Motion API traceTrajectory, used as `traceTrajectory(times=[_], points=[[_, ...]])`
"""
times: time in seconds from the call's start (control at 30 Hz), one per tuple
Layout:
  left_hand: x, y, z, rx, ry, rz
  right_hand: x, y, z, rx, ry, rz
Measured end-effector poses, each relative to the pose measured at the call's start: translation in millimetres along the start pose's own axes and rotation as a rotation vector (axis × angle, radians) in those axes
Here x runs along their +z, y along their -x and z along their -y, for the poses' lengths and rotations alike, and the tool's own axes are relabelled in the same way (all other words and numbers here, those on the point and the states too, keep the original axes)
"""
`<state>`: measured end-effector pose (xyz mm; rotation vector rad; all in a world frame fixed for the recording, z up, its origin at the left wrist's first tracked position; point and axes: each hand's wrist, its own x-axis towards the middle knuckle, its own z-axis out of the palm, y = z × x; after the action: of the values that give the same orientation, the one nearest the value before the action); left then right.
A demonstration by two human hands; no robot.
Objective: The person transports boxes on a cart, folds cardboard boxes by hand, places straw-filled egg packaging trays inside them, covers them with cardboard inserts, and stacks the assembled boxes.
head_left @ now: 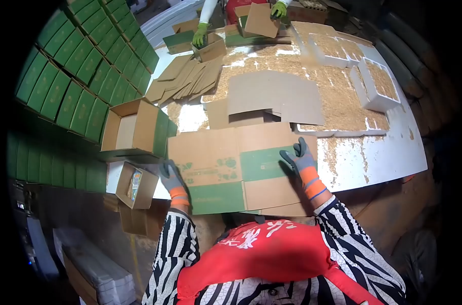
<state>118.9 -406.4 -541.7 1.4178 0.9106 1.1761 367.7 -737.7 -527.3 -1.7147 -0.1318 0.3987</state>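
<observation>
The worktop (401,162) carries most of the scene, with a stack (63,84) of green boxes beyond its left edge. At the middle of the near edge lies the carton (236,175), flat, printed face up, its lower part overhanging towards the person. A crease runs down between its two panels, and more brown board shows under its lower right corner. Since that part has no worktop beneath it, both ends probably want holding level, lest the board sag or fold at the crease.

The grey sheet (261,94) lies just beyond the carton, towards the middle of the worktop; lifting rather than pushing would likely avoid snagging it. By the left edge stands the open box (147,129), very close to the carton's upper left corner, so any turn there calls for care. At the near left corner sits the small box (145,192), tilted, with a packet (135,184) inside.

The left hand (174,178) is at the carton's left side; whether it grips cannot be told. The right hand (299,158) is spread over the right panel, thumb and fingers apart, not clenched; a grip nearer the right edge would probably balance better.
</observation>
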Motion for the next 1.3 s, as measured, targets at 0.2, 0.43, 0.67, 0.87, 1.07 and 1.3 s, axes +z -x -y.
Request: traceTrajectory(times=[0.2,0.43,0.67,0.87,1.07,1.3], points=[[0.3,1.2,-152.3,0.471,-0.401,-0.032,-66.4,13.9,109.7,-0.096,-0.403,0.253],[32.5,34.6,-289.5,0.973,-0.857,0.680,-120.2,2.5,126.8,-0.334,-0.094,0.279],[50.7,4.6,-294.5,0.170,-0.809,1.361,-29.0,104.7,230.4,-1.144,0.799,-0.073],[67.0,-27.9,-306.7,0.003,-0.864,1.708,-35.6,135.8,192.1,-1.227,0.983,-0.018],[65.2,-16.0,-309.5,0.522,-0.710,1.079,-49.9,140.4,185.8,-1.197,0.657,0.043],[46.8,-12.6,-262.5,0.488,-0.536,0.559,-92.1,131.4,205.4,-0.974,0.239,0.591]])
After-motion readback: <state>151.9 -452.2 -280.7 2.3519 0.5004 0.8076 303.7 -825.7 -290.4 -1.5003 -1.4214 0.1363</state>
